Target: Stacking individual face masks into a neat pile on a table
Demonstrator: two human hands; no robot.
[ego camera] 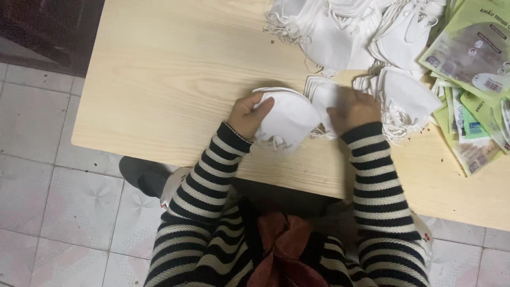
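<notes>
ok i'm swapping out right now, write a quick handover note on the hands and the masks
Left hand: gripping a small stack of folded white face masks near the front edge of the wooden table.
Right hand: resting on the next stack of masks beside it; grip unclear.
More stacked masks lie to the right, with a loose heap at the back.
Green packaging bags are piled at the right edge.
Done: several stacks gathered. Left: the heap is unsorted; no mask visibly bagged.

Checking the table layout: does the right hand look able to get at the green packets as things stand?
Probably yes. The right hand rests on a small stack of white masks, and the green packets lie on the same side, with only a low pile of masks between them.
</notes>
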